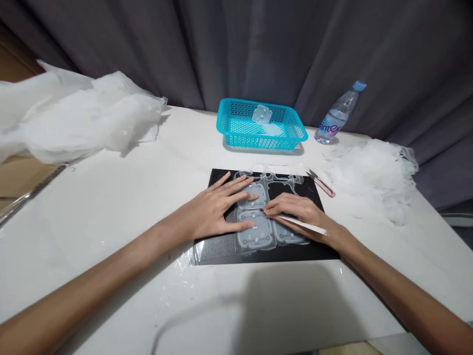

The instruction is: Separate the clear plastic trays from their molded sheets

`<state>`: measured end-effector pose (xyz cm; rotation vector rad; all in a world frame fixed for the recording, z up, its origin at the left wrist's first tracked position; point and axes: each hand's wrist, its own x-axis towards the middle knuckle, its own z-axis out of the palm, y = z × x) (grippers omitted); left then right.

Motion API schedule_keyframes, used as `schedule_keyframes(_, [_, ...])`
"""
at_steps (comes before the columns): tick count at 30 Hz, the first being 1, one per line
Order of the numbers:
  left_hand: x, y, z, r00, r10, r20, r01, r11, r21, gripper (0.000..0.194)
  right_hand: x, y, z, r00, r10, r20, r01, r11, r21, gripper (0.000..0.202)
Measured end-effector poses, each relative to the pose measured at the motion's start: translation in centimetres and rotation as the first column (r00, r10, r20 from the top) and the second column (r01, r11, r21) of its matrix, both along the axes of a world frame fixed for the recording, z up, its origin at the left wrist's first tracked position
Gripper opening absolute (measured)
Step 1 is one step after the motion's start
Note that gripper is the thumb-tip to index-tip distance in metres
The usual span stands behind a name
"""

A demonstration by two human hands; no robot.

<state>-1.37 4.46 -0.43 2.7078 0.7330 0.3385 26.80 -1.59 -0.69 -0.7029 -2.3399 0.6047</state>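
A translucent moulded sheet (254, 234) with several rounded rectangular pieces lies on a black mat (221, 254). My left hand (218, 204) rests on it with fingers spread, thumb on the lower left piece and fingertips on the upper one. In my right hand (295, 209) is a slim white-handled tool (303, 225), pinched like a pen. Its tip meets the sheet near the gap between the pieces; the tip is too small to make out, so I cannot tell its kind. Curled strips of trimmed sheet (295, 182) lie along the mat's far edge.
Behind the mat stands a turquoise basket (225, 133) holding a few clear pieces. Pink-handled thread snips (321, 184) lie right of the mat. Farther right are a water bottle (338, 118) and a heap of translucent scraps (373, 172). A white plastic bundle (81, 113) sits at left.
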Motion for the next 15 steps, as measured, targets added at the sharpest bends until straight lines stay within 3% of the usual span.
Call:
schedule_keyframes(5, [0.0,0.0,0.2,1.000,-0.001,-0.030,0.001,1.000,-0.013,0.070,0.7,-0.7,0.8,0.981,-0.182,-0.066,0.179,0.982,-0.054,0.011])
schedule_keyframes(8, [0.0,0.0,0.2,0.999,0.005,-0.043,-0.005,1.000,-0.006,0.071,0.4,-0.7,0.5,0.957,-0.280,-0.081,0.287,0.954,0.085,0.004])
schedule_keyframes(11, [0.0,0.0,0.2,0.999,0.016,-0.045,-0.016,1.000,-0.010,0.072,-0.5,-0.4,0.0,0.960,-0.281,0.025,0.266,0.932,0.244,0.012])
schedule_keyframes(15, [-0.1,0.0,0.2,0.999,0.019,-0.043,-0.020,1.000,-0.018,0.075,-2.1,0.3,-0.1,0.952,-0.247,0.183,0.189,0.940,0.285,0.018])
